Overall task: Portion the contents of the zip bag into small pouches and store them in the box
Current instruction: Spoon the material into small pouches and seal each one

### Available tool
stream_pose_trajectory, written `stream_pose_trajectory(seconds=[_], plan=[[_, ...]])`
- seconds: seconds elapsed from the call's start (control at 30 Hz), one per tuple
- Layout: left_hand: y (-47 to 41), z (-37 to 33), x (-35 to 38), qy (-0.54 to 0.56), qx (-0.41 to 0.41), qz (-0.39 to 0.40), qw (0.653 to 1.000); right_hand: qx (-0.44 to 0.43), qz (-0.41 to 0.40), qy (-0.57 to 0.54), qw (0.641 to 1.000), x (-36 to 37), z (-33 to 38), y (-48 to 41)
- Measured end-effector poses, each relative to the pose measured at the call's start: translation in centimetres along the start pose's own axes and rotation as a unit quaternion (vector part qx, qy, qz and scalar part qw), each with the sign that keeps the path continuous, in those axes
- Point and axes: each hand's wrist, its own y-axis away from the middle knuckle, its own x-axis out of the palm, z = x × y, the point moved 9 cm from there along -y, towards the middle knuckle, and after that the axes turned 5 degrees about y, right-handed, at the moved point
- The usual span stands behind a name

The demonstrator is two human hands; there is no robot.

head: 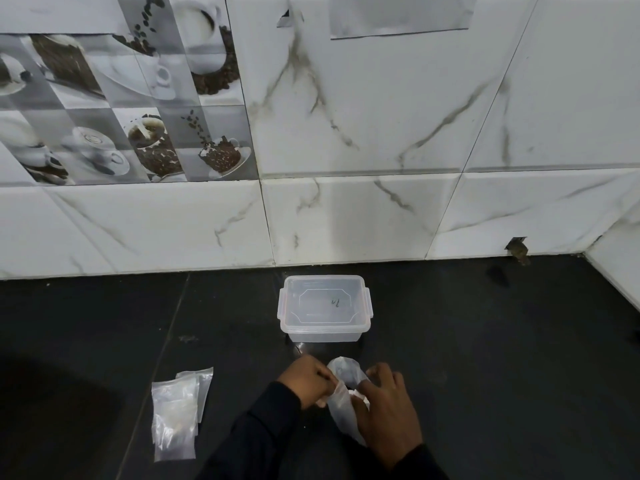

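A translucent zip bag (341, 400) stands between my hands on the dark counter, low in the middle of the view. My left hand (308, 379) pinches its left edge near the mouth. My right hand (386, 410) grips its right side and covers part of it. What is inside the bag is hard to make out. A clear plastic box (325, 308) with its lid on sits just behind the bag. A small stack of empty clear pouches (178, 414) lies flat to the left of my arms.
The white marble-tiled wall (381, 220) rises right behind the box. A second wall (620, 271) closes the counter at the far right. A dark sink-like hollow (52, 410) shows at the lower left.
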Motion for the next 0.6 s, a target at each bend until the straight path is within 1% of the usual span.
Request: stream_pose_trajectory(seconds=[0.1, 0.17, 0.3, 0.4, 0.5, 0.53, 0.6], plan=[[-1.2, 1.0, 0.6, -0.015, -0.040, -0.013, 0.999, 0.039, 0.001, 0.010, 0.999, -0.6, -0.7, -0.1], [-1.4, 0.9, 0.9, -0.022, -0.033, -0.024, 0.999, 0.062, -0.008, 0.024, 0.998, -1.3, -1.2, -0.1], [-1.2, 0.0, 1.8, 0.004, 0.012, -0.017, 1.000, 0.163, 0.024, -0.028, 0.986, -0.7, -3.6, -0.4], [-0.4, -1.4, 2.8, 0.041, 0.049, 0.006, 0.998, 0.258, -0.006, -0.109, 0.960, -0.8, -5.6, -0.2], [0.4, -2.4, 3.5, 0.055, 0.058, 0.022, 0.997, 0.339, -0.036, -0.239, 0.909, -0.6, -7.4, 0.2], [0.5, -2.3, 3.4, 0.061, 0.050, 0.021, 0.997, 0.349, -0.043, -0.266, 0.898, -0.6, -7.6, 0.3], [0.4, -1.8, 2.9, 0.074, 0.029, 0.007, 0.997, 0.346, -0.050, -0.288, 0.892, -0.4, -8.2, 0.2]])
